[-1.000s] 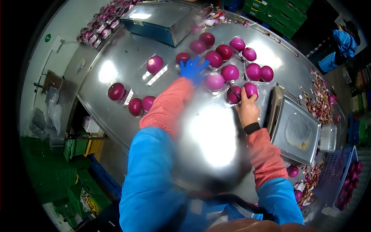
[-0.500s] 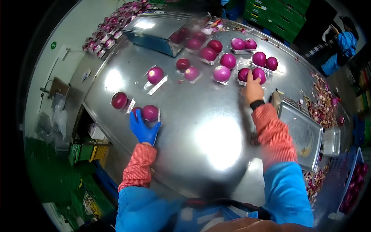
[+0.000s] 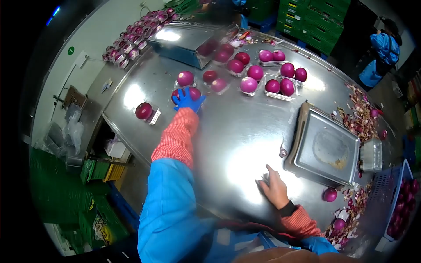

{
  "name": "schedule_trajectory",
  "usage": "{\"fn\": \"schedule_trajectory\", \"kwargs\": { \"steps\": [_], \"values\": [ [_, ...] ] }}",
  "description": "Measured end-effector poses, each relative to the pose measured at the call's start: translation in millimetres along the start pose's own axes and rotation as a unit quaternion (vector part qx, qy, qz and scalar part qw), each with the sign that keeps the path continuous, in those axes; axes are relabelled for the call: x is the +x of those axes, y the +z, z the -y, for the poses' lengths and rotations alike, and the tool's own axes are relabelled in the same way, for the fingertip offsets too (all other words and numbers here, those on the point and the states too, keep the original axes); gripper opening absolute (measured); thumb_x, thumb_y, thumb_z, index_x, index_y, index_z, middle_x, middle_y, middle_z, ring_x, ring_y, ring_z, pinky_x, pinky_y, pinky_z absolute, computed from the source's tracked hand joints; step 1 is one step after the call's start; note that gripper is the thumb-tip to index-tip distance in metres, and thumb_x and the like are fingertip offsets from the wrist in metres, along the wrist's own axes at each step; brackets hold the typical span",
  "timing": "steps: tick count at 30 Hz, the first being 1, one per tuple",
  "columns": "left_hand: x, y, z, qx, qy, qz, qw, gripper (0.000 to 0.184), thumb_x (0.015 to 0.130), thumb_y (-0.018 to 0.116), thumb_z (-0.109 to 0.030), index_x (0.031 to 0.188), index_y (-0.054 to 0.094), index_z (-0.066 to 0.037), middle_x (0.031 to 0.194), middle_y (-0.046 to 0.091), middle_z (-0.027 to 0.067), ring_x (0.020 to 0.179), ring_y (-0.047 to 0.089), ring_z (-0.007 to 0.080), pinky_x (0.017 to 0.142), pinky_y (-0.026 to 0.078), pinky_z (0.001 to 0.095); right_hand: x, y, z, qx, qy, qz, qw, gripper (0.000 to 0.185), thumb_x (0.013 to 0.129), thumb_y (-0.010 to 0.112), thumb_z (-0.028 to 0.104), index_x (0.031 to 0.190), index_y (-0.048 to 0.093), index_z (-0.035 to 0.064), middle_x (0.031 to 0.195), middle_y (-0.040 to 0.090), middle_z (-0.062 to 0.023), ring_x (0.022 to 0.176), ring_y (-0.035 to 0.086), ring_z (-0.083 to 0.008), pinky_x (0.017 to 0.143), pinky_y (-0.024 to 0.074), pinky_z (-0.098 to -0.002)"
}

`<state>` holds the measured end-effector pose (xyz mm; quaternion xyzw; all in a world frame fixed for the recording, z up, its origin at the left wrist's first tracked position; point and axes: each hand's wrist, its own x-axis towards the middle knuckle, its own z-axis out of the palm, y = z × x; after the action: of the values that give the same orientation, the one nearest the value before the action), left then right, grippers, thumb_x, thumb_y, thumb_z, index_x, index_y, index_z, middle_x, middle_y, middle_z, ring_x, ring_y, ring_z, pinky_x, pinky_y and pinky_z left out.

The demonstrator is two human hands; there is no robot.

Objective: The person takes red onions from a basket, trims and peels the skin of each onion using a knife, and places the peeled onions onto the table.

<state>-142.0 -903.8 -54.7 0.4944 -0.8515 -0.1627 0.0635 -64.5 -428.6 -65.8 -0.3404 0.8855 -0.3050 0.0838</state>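
Observation:
My left hand [image 3: 188, 101], in a blue glove, lies with spread fingers over a clear tray of two red onions [image 3: 194, 93], touching them. Just behind it is another onion [image 3: 185, 78] in a tray. My right hand [image 3: 274, 189] is bare and hovers over the shiny metal table [image 3: 219, 149], thumb and index finger apart, holding nothing that shows. A tray with two onions [image 3: 287, 87] stands left of the top of the scale. One onion [image 3: 144, 111] sits in a tray at the left.
A weighing scale [image 3: 326, 147] stands at right, near onion skins [image 3: 362, 111] and a blue crate [image 3: 401, 193] of onions. Packed onions [image 3: 140, 33] are piled at the back left, beside a metal box [image 3: 184, 44]. A person in blue [image 3: 383, 50] stands far right.
My left hand has pushed the two-onion tray away from me, beside the single-onion tray. My right hand has let go of the right-hand tray and drawn back toward me.

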Motion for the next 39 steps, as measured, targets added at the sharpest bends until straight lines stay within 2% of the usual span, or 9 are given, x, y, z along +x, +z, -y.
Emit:
{"fn": "schedule_trajectory", "kwargs": {
  "steps": [3,6,7,11,14,17,23,29,39],
  "values": [
    [-10.5,1.4,-36.6,-0.047,0.027,-0.1,0.994,0.092,0.08,0.068,-0.06,0.154,0.029,-0.021,0.16,0.02,0.0174,0.146,0.024,0.0371,0.115,0.023,0.0573,-42.6,-24.7,-13.1,0.064,0.089,0.02,0.994,0.037,0.087,0.07,0.02,0.12,0.061,0.0042,0.092,0.066,-0.0184,0.078,0.065,-0.03,0.07,0.0521,-0.0368],
    [-29.4,44.5,-91.3,-0.324,0.283,-0.036,0.902,0.075,0.086,0.07,-0.045,0.147,0.041,-0.012,0.145,0.047,0.0207,0.133,0.048,0.0309,0.108,0.039,0.0428,-100.8,-18.7,-42.4,0.162,0.134,-0.036,0.977,0.022,0.094,0.062,0.021,0.094,0.069,0.0008,0.08,0.065,-0.0203,0.076,0.064,-0.0307,0.067,0.0493,-0.0377],
    [-57.9,58.5,-126.1,-0.391,0.347,-0.064,0.85,0.04,0.091,0.068,-0.031,0.121,0.064,-0.004,0.108,0.069,0.017,0.1,0.067,0.0256,0.089,0.05,0.0338,-114.4,-28.3,-42.3,0.159,0.126,-0.029,0.979,0.024,0.094,0.061,0.024,0.094,0.069,0.0007,0.081,0.065,-0.0202,0.075,0.063,-0.032,0.068,0.0489,-0.0384],
    [-237.3,20.5,-269.2,-0.401,0.457,0.187,0.772,0.031,0.099,0.059,-0.025,0.086,0.071,0.001,0.069,0.066,0.0059,0.064,0.063,0.0133,0.064,0.05,0.0282,-152.6,-70.4,-49.6,0.18,0.102,-0.067,0.976,0.027,0.094,0.061,0.026,0.087,0.062,0.0,0.081,0.061,-0.0184,0.072,0.059,-0.0351,0.066,0.0469,-0.0402],
    [-369.5,19.2,-367.4,-0.346,0.589,0.283,0.673,0.03,0.1,0.056,-0.021,0.086,0.07,0.002,0.071,0.066,0.0079,0.064,0.063,0.0142,0.062,0.05,0.0295,-195.2,-101.3,-74.6,0.158,0.112,-0.11,0.975,0.023,0.092,0.063,0.022,0.084,0.061,0.0006,0.079,0.059,-0.017,0.07,0.058,-0.0349,0.063,0.0457,-0.0399],
    [-479.4,74.4,-466.7,-0.268,0.727,0.255,0.579,0.031,0.097,0.053,-0.03,0.101,0.069,-0.003,0.097,0.071,0.0162,0.092,0.066,0.0366,0.08,0.051,0.0455,-239.8,-135.3,-109.2,0.116,0.096,-0.178,0.973,0.021,0.091,0.064,0.02,0.083,0.06,0.001,0.077,0.057,-0.0167,0.068,0.057,-0.0355,0.06,0.0442,-0.0409],
    [-614.1,192.4,-575.4,0.023,0.678,0.231,0.697,0.052,0.089,0.059,-0.046,0.124,0.064,-0.008,0.125,0.062,0.0205,0.117,0.058,0.0381,0.1,0.045,0.0436,-329.7,-190.9,-166.1,0.138,0.191,-0.242,0.941,0.019,0.089,0.067,0.018,0.082,0.06,0.0015,0.075,0.057,-0.0175,0.068,0.056,-0.0379,0.059,0.0432,-0.0435],
    [-633.1,203.7,-606.4,0.25,0.661,0.144,0.692,0.043,0.082,0.07,-0.04,0.116,0.067,-0.014,0.112,0.07,0.0122,0.106,0.065,0.033,0.094,0.047,0.0464,-378.4,-219.0,-193.3,0.177,0.206,-0.329,0.905,0.019,0.089,0.066,0.018,0.082,0.058,0.0014,0.078,0.058,-0.0181,0.072,0.058,-0.0395,0.063,0.0452,-0.0439],
    [-626.9,151.1,-598.4,0.118,0.688,0.126,0.705,0.055,0.088,0.053,-0.063,0.096,0.071,-0.012,0.1,0.07,0.0159,0.095,0.067,0.0348,0.078,0.053,0.0469,-385.6,-225.5,-188.8,0.129,0.222,-0.29,0.922,0.018,0.088,0.066,0.016,0.082,0.058,0.0015,0.078,0.058,-0.0173,0.072,0.059,-0.0384,0.061,0.0451,-0.0439]
  ]
}}
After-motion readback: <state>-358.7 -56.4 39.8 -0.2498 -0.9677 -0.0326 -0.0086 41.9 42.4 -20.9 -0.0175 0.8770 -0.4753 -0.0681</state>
